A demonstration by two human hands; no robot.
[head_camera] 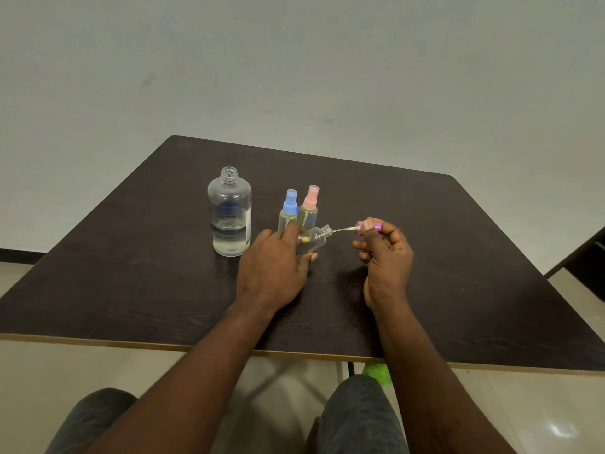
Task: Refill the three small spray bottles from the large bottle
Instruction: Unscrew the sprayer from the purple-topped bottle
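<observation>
The large clear bottle (pixel 230 213) stands uncapped on the dark table (pixel 131 273), roughly a third full of clear liquid. To its right stand two small spray bottles, one with a blue top (pixel 288 209) and one with a pink top (pixel 309 206), both holding yellowish liquid. My left hand (pixel 275 267) grips a third small clear bottle (pixel 316 239), tilted with its open neck pointing right. My right hand (pixel 386 253) pinches that bottle's purple spray head (pixel 368 226); the head's thin dip tube still reaches into the neck.
The table's front edge (pixel 294 353) runs just above my knees. A dark piece of furniture (pixel 586 257) stands at the right. Something bright green (pixel 376 371) lies on the floor under the table. A plain wall rises behind.
</observation>
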